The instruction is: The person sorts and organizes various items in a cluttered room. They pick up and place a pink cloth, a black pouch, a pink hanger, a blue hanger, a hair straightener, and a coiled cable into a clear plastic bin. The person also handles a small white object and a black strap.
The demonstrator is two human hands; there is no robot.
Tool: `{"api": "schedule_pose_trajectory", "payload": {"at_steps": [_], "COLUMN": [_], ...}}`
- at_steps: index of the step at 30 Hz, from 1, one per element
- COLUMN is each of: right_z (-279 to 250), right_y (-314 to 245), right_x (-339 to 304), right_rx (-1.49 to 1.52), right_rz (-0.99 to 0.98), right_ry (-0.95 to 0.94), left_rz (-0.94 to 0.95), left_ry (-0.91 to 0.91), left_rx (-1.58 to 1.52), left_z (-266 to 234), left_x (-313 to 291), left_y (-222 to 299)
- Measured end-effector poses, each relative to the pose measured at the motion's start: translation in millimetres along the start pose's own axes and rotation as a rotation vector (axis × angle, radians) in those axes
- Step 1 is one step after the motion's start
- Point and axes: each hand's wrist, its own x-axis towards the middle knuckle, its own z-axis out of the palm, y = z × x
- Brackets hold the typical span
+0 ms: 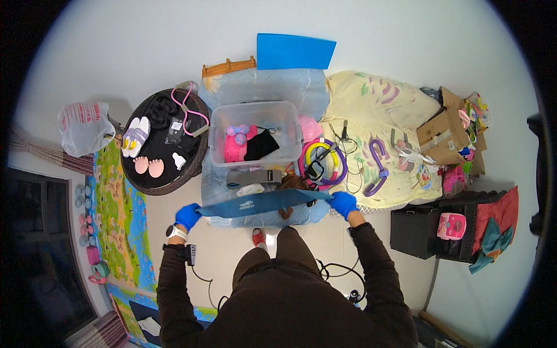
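Note:
A blue fabric resistance band (pixel 272 202) is stretched out flat and wide in front of my body. My left hand (pixel 187 217), in a blue glove, grips its left end. The right end is held by my right hand (pixel 343 204), gloved the same way. Both hands are closed. Beyond the band stands a clear plastic bin (pixel 288 119) with a pink cloth (pixel 235 152), a black cloth (pixel 262 145) and pink-purple massage balls inside. A grey strap (pixel 253 177) lies between bin and band. The band partly hides a brown item behind it.
A round black wicker table (pixel 165 181) at left carries sandals, toe pads and a pink pull cord. To the right, coiled hoops (pixel 322 164), a purple curved bar (pixel 379 164) and a cardboard box (pixel 444 136) rest on yellow fabric. A black storage box (pixel 413 233) stands at far right.

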Motion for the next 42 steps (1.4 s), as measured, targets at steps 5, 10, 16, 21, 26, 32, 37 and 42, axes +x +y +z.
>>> {"api": "schedule_pose_trajectory", "payload": {"at_steps": [5, 10, 16, 21, 26, 32, 37, 42], "right_z": [43.3, 41.1, 26.1, -1.4, -9.4, 34.0, 105.4, 185.9], "right_y": [-40.1, -96.5, -142.6, -149.3, -122.3, -61.5, 30.2, 136.9], "right_x": [-9.2, 8.7, 60.0, 131.9, 223.3, 244.9, 210.7, 227.0], "right_rx": [0.826, 0.895, 1.297, 1.414, 1.019, 0.989, 1.499, 1.200], "right_rz": [0.039, 0.091, 0.061, 0.114, 0.089, -0.035, 0.349, 0.574], "right_ry": [-0.547, -0.715, -0.558, -0.254, -0.065, 0.224, 0.088, 0.005], "left_rz": [-0.108, -0.076, 0.159, 0.201, 0.018, -0.178, -0.380, -0.477], "left_ry": [-0.584, -0.426, -0.179, -0.039, -0.133, -0.238, -0.350, -0.378], "left_rx": [-0.539, -0.827, -0.601, -0.682, -0.871, -0.743, -0.921, -0.893], "left_z": [45.9, 59.5, 55.8, 40.5, 47.5, 76.0, 90.2, 95.3], "left_x": [5.0, 31.7, 50.6, 79.3, 89.3, 54.3, 40.8, 56.1], "left_y": [47.6, 136.4, 244.7, 276.5, 234.5, 191.9, 186.5, 192.8]}}
